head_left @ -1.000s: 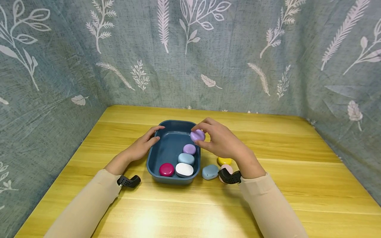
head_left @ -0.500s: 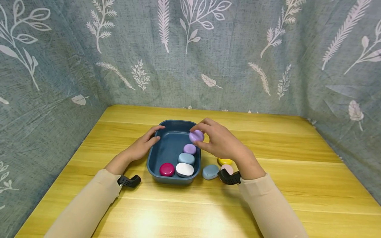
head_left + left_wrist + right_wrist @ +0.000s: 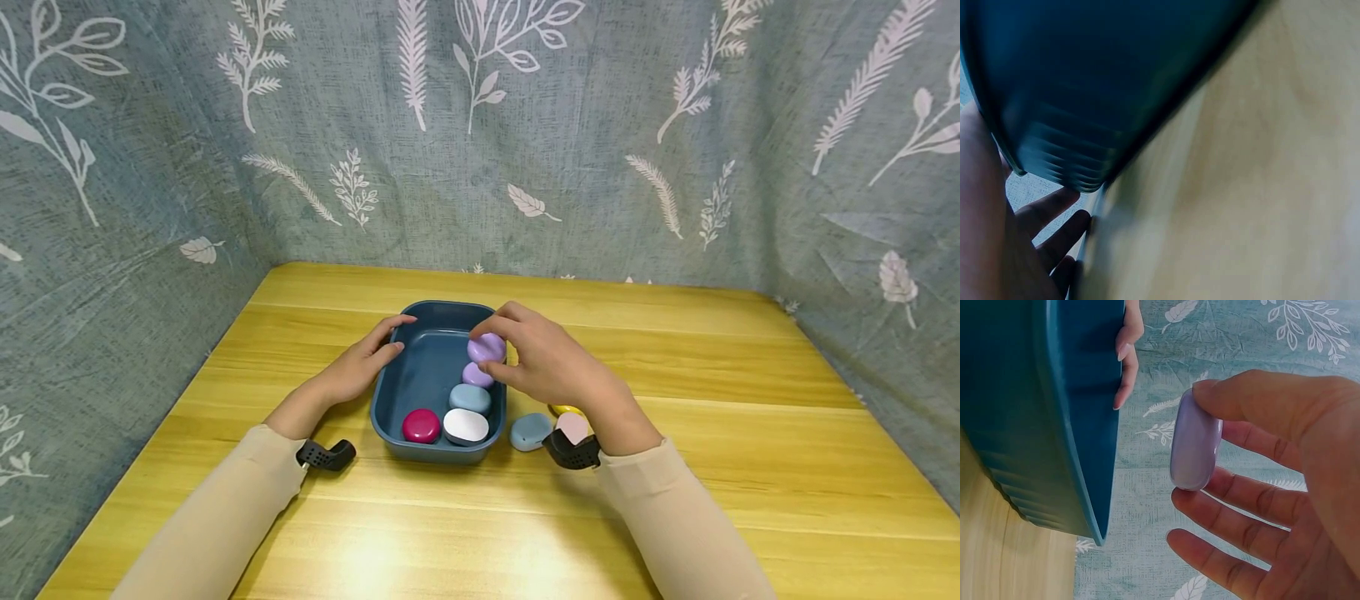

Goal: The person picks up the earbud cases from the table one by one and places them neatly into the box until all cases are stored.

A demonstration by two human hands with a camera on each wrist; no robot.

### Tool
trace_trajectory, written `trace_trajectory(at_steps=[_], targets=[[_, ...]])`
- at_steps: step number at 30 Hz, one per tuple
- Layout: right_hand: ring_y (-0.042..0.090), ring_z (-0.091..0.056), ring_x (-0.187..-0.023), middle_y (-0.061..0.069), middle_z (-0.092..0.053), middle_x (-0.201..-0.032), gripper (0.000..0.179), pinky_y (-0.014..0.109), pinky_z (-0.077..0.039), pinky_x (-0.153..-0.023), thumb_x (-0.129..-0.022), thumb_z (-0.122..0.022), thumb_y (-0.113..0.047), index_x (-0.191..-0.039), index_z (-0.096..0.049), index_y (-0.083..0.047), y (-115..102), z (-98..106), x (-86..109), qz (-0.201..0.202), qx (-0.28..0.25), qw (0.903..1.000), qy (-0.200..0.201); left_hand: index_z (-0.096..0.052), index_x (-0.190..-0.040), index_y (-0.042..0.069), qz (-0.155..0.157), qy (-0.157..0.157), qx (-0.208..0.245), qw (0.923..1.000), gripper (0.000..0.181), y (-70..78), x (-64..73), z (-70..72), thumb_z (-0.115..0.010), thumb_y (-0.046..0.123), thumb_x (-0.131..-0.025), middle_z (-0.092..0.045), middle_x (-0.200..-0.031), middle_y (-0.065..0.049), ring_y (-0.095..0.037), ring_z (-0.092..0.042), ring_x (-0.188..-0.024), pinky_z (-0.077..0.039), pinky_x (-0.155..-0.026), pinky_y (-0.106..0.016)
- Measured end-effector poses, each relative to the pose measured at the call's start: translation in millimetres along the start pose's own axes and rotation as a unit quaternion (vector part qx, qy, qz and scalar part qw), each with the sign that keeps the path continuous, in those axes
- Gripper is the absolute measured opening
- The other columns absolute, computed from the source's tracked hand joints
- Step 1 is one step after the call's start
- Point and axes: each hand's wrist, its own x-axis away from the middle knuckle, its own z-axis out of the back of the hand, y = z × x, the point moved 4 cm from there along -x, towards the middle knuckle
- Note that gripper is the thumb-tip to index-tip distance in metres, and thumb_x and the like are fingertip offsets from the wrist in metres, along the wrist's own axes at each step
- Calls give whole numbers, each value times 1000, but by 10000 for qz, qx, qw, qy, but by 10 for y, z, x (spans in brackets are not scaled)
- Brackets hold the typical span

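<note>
Purple glossy rounded piece (image 3: 487, 347) pinched in your right hand (image 3: 552, 356), above the blue plastic tub (image 3: 431, 455); left hand (image 3: 356, 369) at its rim, fingers apart. Four mixed-colour rounded pieces (image 3: 422, 426) in, three smooth pastel-or-yellow pieces (image 3: 531, 432) out.

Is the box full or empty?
Neither: the box holds a red piece, white piece, blue piece and purple piece, but much of its floor shows bare.

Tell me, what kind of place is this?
Probably a tabletop filming corner indoors: leaf-print fabric hangs around a wood-grain table, and a black device sits at each wrist.
</note>
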Motion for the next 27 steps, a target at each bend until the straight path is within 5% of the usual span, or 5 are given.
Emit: trace_trajectory(at_steps=[27], targets=[[9,-55,-103,-5,-57,-118,33,27,-51,-88,-90,-70,-27,-122,-64,-20,-71,-121,-39,281,43,9996,-89,-26,-151,29,60,-29,20,10000,47,-5,-4,1,-36,34,-106,-23,-159,-4,-31,-25,-146,-22,-117,-56]])
